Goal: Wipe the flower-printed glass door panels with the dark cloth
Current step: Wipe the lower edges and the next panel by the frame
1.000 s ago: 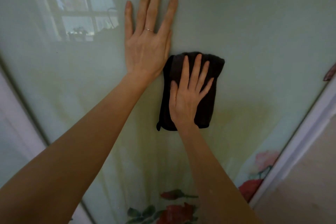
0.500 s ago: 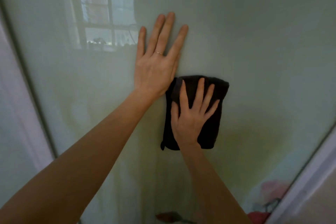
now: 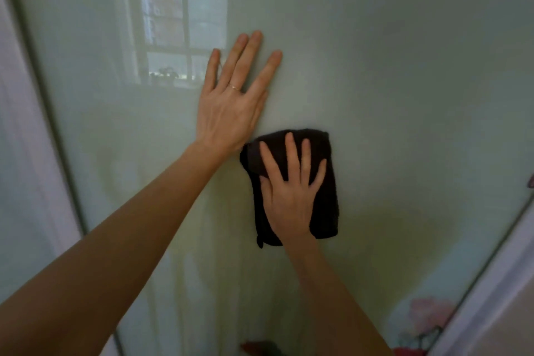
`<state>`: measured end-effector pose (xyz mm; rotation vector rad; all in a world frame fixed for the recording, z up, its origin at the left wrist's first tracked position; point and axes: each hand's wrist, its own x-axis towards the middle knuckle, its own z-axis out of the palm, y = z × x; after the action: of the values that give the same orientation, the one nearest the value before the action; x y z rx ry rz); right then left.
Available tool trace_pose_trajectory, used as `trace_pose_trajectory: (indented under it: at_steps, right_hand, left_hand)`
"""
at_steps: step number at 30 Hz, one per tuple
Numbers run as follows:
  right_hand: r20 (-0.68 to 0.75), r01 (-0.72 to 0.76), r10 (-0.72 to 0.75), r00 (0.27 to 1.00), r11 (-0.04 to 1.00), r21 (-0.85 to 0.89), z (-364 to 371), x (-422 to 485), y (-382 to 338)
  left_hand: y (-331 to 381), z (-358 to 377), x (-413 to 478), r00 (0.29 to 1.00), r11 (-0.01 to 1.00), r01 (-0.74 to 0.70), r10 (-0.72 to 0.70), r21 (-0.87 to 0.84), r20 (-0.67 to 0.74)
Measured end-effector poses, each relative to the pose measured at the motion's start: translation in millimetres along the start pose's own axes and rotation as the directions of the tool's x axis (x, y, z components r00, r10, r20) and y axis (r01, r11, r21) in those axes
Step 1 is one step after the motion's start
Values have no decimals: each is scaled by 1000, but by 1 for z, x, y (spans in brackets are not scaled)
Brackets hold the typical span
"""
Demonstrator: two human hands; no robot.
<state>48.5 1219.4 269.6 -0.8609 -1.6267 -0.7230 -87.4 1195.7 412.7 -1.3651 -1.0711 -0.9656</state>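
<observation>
View: you look along your two bare forearms at a pale green glass door panel (image 3: pixel 404 89) that fills most of the view.
Left hand: your left hand (image 3: pixel 231 113) lies flat on the glass, palm to the panel. Its fingers are straight and spread, pointing up and slightly right. A thin ring (image 3: pixel 234 87) sits on one finger.
Right hand: your right hand (image 3: pixel 289 196) is below and to the right of the left. Its fingers are straight and spread, and the palm presses the dark cloth against the glass.
Dark cloth: the dark cloth (image 3: pixel 328 205) is a folded upright rectangle, flat on the panel near the middle of the view. Its upper left corner is just beside the heel of your left hand; you cannot tell whether they touch.
Flower print: blurred pink and red blossoms (image 3: pixel 430 312) with dark stems show at the panel's lower right corner.
Reflection: a paned window (image 3: pixel 179 32) is mirrored in the glass at upper left, beside your left fingertips.
Frame: a thin dark strip (image 3: pixel 43 95) runs down the panel's left edge, and a white door frame (image 3: pixel 497 283) slants along the lower right.
</observation>
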Motion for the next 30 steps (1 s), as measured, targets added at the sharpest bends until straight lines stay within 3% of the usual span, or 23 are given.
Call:
trace_pose_trajectory:
  at_steps: [1,3,6,7,8,10,13,16,18,20,21,22,23,25,27,30]
  right_hand:
    - [-19,-42,42,999,999,-4,-2,2,6]
    - [-91,-260,258,962,965,-21,-2,12,14]
    - [-202,-559,554,808,828,35,4,34,3]
    - [-208,-555,548,810,831,27,7,37,-8]
    - [-190,-486,477,858,874,2,8,34,-20]
    - [-92,-231,227,970,972,-36,13,20,-45]
    - [16,-7,7,1000,1000,-7,15,2,-51]
    - [1,-11,11,1000,1000,0,12,3,-43]
    - [-95,-217,215,972,976,-9,14,19,-44]
    - [-199,-508,506,839,860,45,18,44,-56]
    - [-227,-583,581,782,810,66,19,52,-63]
    - [-231,-583,581,780,809,65,21,55,-76]
    - [-217,-507,502,837,861,38,23,52,-85]
    - [-121,-233,230,966,972,-12,25,35,-98]
    - [-43,-52,52,998,999,2,24,21,-100]
    - [-42,-63,65,997,997,39,19,26,-90]
  left_hand:
    - [-1,-1,0,1000,1000,-10,10,-3,0]
    - [-5,-3,-1,1000,1000,15,-15,3,4]
    - [-14,-4,-3,998,998,52,-52,20,16]
    - [-18,-4,-3,999,999,33,-34,24,21]
    - [-20,-4,-3,1000,1000,17,-17,26,18]
    - [-24,-3,-2,1000,1000,-6,5,15,11]
    - [-29,-4,-3,1000,1000,-6,6,-5,-4]
    - [-39,-8,-5,999,1000,-16,17,18,-29]
    - [-50,-11,-6,999,1000,1,0,26,-44]
    - [-61,-15,-8,999,999,14,-12,44,-52]
    - [-63,-15,-9,999,999,8,-6,48,-51]
    - [-71,-17,-12,999,998,-1,3,57,-43]
    - [-74,-18,-14,999,998,-10,13,60,-43]
    - [-79,-20,-16,999,998,-21,23,62,-34]
    - [-80,-21,-16,999,998,-24,25,56,-23]
    - [-78,-22,-16,999,999,-22,23,46,-22]
